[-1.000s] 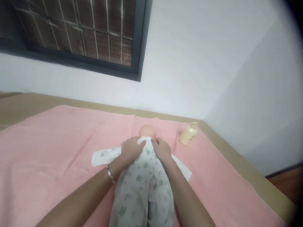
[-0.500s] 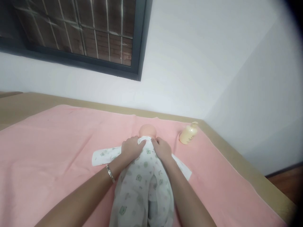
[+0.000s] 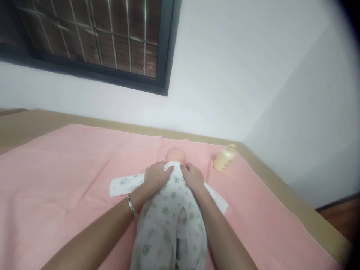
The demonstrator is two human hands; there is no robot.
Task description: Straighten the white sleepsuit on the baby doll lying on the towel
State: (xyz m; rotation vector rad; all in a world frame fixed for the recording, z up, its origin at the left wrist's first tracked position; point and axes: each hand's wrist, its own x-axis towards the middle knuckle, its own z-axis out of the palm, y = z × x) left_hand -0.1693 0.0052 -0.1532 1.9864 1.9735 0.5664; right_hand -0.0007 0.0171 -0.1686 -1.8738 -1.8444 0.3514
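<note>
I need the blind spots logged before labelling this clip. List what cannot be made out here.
Head view:
Doll face: only the head's bare top shows.
Doll body: covered by the printed garment.
Garment's lower end: cut by the bottom edge.
Bottle label: too small, blurred.
Left hand and right hand at the collar: pinching or pressing, too small to tell.

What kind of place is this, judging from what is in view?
Probably an indoor baby-care practice spot: a baby doll in a printed sleepsuit lies on a pink towel over a tan surface, with a pale yellow bottle beside it.
</note>
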